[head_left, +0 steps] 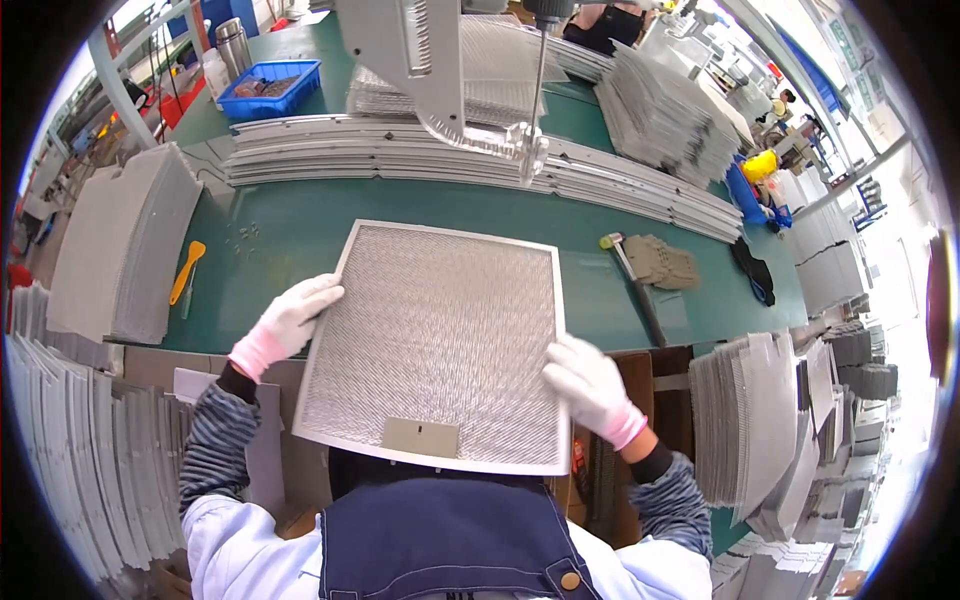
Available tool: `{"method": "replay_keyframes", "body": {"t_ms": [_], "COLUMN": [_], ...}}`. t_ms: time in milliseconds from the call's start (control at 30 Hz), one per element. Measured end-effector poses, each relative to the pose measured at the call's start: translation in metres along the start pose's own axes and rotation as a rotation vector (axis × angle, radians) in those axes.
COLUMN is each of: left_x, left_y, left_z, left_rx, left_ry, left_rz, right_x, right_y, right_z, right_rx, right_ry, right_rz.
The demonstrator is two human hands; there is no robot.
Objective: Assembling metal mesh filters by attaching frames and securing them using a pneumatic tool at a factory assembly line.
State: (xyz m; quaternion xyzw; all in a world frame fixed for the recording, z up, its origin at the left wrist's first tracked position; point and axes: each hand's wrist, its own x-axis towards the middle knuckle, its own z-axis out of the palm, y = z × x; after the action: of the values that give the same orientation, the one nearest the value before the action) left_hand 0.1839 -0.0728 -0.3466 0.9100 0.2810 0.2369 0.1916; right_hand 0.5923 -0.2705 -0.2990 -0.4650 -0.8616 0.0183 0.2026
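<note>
Two edges of a flat silver mesh panel [440, 320] are held. Its left edge is gripped by the left hand [295, 315], and its right edge is gripped by the right hand [588, 385]. The panel is held partly above the green table [300, 220] and partly past its front edge, near the dark blue apron [440, 540]. An orange tool [187, 272] is seen on the left, and a hammer [637, 290] is seen on the right.
</note>
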Motion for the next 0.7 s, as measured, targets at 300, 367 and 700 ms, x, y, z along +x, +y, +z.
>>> {"method": "replay_keyframes", "body": {"t_ms": [300, 367, 700], "left_x": [0.057, 0.090, 0.127], "left_y": [0.151, 0.183, 0.198], "left_z": [-0.059, -0.058, -0.112], "left_rx": [-0.270, -0.180, -0.025], "left_ry": [0.523, 0.543, 0.617], "left_rz": [-0.114, 0.377, 0.520], "right_x": [0.003, -0.018, 0.029], "right_y": [0.114, 0.124, 0.108], "right_z": [0.010, 0.029, -0.021], "right_rx": [1.356, 1.472, 1.580], "right_ry": [0.694, 0.741, 1.009], "right_rz": [0.584, 0.600, 0.550]}}
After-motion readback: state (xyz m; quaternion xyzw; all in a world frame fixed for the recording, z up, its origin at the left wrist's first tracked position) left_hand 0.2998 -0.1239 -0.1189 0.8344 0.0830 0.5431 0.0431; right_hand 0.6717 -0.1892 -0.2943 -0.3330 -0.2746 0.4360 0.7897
